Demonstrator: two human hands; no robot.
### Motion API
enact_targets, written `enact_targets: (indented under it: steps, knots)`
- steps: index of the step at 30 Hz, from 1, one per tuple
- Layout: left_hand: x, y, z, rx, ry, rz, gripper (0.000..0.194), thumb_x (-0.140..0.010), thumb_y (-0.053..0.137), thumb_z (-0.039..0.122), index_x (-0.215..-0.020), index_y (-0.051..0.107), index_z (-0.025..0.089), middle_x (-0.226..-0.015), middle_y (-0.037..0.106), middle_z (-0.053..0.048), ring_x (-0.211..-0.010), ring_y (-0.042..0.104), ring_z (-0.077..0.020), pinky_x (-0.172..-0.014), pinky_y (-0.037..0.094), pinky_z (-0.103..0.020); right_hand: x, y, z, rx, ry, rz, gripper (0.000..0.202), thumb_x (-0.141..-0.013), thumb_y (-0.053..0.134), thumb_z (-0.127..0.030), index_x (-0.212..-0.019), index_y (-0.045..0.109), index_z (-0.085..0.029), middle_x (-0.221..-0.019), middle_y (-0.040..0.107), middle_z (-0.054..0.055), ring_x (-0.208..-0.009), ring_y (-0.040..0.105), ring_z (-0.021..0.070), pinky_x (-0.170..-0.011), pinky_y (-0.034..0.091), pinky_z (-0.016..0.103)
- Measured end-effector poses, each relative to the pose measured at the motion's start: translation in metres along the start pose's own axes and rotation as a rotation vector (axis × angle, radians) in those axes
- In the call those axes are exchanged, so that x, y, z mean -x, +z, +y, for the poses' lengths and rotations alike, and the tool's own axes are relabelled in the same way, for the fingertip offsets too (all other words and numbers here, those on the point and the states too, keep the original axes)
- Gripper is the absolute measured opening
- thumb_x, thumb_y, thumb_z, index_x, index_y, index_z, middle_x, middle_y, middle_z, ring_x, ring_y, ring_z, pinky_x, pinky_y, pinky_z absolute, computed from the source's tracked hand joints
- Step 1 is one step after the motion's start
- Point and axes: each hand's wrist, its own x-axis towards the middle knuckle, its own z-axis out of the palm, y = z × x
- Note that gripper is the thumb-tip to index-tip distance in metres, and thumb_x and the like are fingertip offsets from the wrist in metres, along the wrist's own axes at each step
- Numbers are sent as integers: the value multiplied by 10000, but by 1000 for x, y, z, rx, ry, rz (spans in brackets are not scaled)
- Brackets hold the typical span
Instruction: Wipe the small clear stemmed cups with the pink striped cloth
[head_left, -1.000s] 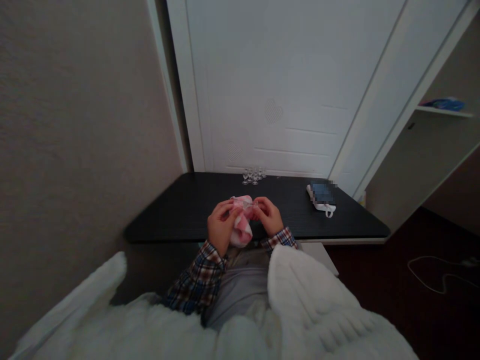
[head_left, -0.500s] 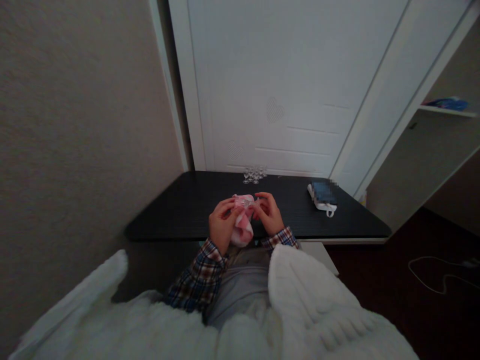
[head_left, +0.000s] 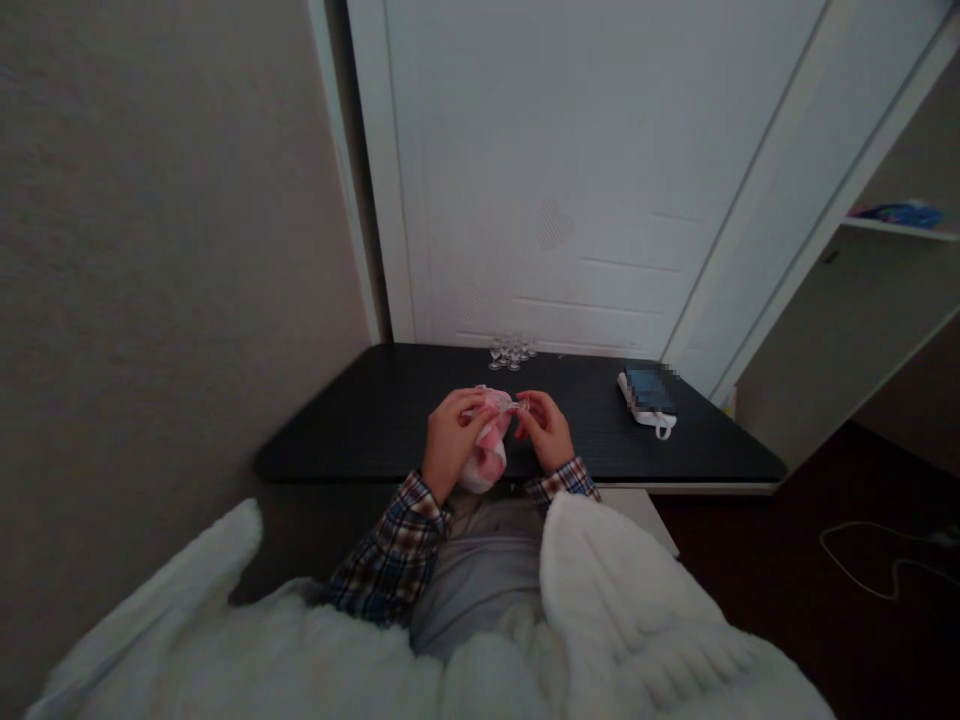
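My left hand (head_left: 455,437) is closed around a pink and white cloth (head_left: 491,462), which hangs down below the fingers. A small clear stemmed glass (head_left: 513,405) lies sideways between my hands, its left end in the cloth and partly hidden by it. With thumb and fingers, my right hand (head_left: 549,432) pinches the glass at its right end. Both hands are just above the front part of the black table (head_left: 360,425). Behind them, a cluster of several small stemmed glasses (head_left: 511,350) stands near the table's back edge.
To the right on the table lies a white case with a strap (head_left: 663,425), a dark blurred-out flat object (head_left: 649,388) on top of it. A white panelled door (head_left: 600,150) rises behind the table. A white cable (head_left: 855,575) lies on the dark floor at right.
My right hand has shifted slightly right, and the glass now points sideways toward it. The left fingers have closed the cloth further over the glass. The camera view has moved a little.
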Motion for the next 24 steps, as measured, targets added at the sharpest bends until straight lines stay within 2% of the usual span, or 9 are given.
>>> enact_targets:
  steps: [4, 7, 19, 24]
  knots:
    - [-2, -1, -16, 113, -139, -79, 241, -690, 621, 331, -843, 685, 156, -898, 672, -90, -841, 617, -204, -755, 498, -331, -1, 0, 2, 65, 65, -13, 245, -727, 588, -350, -917, 539, -203, -771, 616, -15, -462, 519, 66, -441, 438, 187]
    - [0, -3, -22, 180, -187, -81, 270, -681, 632, 335, -869, 687, 148, -946, 671, -105, -859, 620, -211, -754, 499, -332, -1, 0, 3, 90, 84, -63, 236, -718, 596, -339, -899, 537, -199, -731, 614, -23, -455, 525, 69, -436, 440, 187]
    - [0, -7, -16, 228, -171, -94, 244, -671, 652, 344, -817, 700, 154, -1012, 652, -112, -879, 620, -217, -766, 494, -325, -1, 0, 1, -1, 92, -58, 268, -686, 635, -371, -865, 538, -197, -697, 620, -19, -429, 510, 72, -411, 430, 193]
    - [0, -7, -16, 223, -191, -119, 254, -673, 650, 336, -847, 694, 155, -1032, 647, -112, -926, 609, -222, -804, 481, -330, 0, 1, -2, 73, 129, -90, 282, -760, 544, -456, -768, 556, -175, -542, 612, -12, -400, 509, 87, -415, 419, 196]
